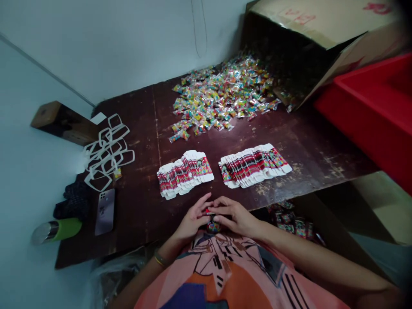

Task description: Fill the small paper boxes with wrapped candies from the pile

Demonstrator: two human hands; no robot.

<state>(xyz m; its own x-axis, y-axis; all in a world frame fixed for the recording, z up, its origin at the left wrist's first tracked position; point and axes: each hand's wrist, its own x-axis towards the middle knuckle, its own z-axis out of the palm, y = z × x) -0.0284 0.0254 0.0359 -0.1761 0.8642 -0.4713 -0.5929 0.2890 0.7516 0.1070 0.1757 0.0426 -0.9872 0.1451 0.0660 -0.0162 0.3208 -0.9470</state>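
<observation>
Close to my body, at the table's near edge, both hands meet around a small printed box (213,224) in red and dark colours. My left hand (195,216) grips its left side with the thumb near the front. From the right, my right hand (234,216) has its fingers and thumb closed on the box, covering much of its top. Just beyond my hands lie two rows of flattened printed cartons, the left row (185,174) and the longer right row (254,166). A heap of small candy packets (222,94) in clear wrappers spreads farther back.
A cardboard box (309,21) and a red bin (370,98) stand at the right. On the left are white bands (109,150), a phone (104,212), a green bottle (66,229) and a brown box (64,122). Filled boxes (296,223) lie below the table edge.
</observation>
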